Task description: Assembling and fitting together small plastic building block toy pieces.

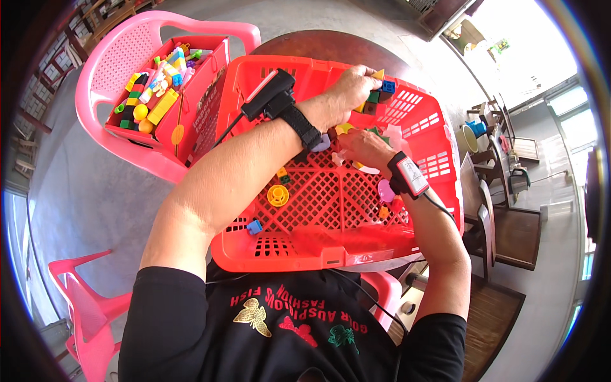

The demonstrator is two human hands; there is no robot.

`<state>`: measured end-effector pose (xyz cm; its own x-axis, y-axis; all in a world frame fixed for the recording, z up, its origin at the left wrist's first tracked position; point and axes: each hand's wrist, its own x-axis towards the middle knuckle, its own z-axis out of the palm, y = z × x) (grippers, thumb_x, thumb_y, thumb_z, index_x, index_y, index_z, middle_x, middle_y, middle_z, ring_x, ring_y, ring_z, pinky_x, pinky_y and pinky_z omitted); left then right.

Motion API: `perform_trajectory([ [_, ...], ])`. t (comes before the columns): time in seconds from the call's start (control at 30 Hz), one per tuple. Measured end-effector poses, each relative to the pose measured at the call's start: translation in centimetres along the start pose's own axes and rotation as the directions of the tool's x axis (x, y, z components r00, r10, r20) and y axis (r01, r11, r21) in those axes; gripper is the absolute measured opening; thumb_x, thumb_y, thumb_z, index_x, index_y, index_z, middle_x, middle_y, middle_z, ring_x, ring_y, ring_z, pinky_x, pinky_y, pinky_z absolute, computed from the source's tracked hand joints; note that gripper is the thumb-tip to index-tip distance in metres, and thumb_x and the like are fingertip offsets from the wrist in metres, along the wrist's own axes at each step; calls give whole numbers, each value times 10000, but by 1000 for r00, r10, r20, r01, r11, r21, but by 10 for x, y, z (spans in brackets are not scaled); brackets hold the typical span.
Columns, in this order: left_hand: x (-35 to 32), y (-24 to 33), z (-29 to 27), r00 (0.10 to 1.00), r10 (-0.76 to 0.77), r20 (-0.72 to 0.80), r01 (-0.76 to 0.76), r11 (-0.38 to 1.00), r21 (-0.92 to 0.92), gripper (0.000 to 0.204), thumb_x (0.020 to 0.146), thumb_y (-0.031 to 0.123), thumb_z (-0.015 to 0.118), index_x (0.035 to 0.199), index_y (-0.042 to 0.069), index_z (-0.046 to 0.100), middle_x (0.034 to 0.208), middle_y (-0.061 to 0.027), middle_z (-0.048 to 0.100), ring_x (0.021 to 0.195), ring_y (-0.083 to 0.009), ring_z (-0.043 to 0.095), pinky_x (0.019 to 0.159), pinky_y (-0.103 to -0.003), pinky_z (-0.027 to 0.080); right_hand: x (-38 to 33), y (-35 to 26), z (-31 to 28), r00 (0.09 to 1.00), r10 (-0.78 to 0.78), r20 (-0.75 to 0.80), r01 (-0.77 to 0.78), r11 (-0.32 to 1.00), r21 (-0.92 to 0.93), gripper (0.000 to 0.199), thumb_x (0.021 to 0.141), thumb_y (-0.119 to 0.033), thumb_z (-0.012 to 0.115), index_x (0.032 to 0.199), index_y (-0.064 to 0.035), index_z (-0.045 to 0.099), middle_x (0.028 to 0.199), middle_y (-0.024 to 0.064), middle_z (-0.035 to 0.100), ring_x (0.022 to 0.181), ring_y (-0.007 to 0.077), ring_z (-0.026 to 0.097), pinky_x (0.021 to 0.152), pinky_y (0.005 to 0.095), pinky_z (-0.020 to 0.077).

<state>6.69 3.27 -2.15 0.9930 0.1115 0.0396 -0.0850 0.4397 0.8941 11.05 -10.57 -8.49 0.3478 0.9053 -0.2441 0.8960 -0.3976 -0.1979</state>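
Basket (375,245): left hand (352,91) grips block cluster (386,90) at its far right; right hand (369,149) is inside, grip unclear.

Block stack (387,87): in the left hand (351,92)
Right hand (368,149): just nearer the wearer than that grip
Basket (318,258): right under both
Toy box (202,111): well left, sitting on a chair (127,48)
Loose toy (278,195): in the basket, nearer, kinda left
Table (318,44): behind

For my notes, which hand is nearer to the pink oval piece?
Right hand, just beyond the pink oval piece; the left hand is farther away, beyond the right one.
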Motion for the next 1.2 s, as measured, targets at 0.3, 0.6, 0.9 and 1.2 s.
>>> perform_trajectory([
  [0.3, -1, 5, -11, 993, -37, 115, -108, 155, 982, 286, 784, 160, 598, 1055, 68, 610, 918, -134, 659, 844, -270, 644, 693, -405, 502, -12, 15, 5, 967, 108, -233, -62, 979, 196, 247, 761, -225, 645, 927, -44, 620, 851, 156, 617, 871, 306, 618, 737, 413, 495],
  [0.6, -5, 7, -7, 861, -502, 82, -243, -264, 933, 277, 701, 118, 666, 972, 63, 691, 960, -138, 676, 894, -279, 648, 715, -406, 516, 9, 36, 25, 912, -38, -409, 84, 992, 94, 306, 790, -161, 578, 1066, -34, 535, 856, 210, 606, 845, 386, 605, 754, 460, 491],
  [0.9, -7, 6, -19, 969, -204, 140, -151, -38, 988, 556, 775, 485, 643, 1076, 22, 575, 927, -144, 644, 911, -300, 601, 766, -415, 452, -28, 47, -63, 933, 269, -241, -51, 759, 649, 105, 794, -92, 608, 855, -16, 569, 700, 66, 612, 627, 138, 603, 530, 275, 468],
  [1.2, -5, 2, -8, 882, -182, 435, -248, 606, 756, 361, 848, 332, 636, 961, -9, 605, 784, -30, 593, 761, -100, 566, 686, -260, 454, -47, 17, -98, 967, 170, -188, -33, 821, 570, 120, 828, -77, 601, 904, 6, 561, 761, 14, 570, 671, 81, 544, 578, 225, 442],
])
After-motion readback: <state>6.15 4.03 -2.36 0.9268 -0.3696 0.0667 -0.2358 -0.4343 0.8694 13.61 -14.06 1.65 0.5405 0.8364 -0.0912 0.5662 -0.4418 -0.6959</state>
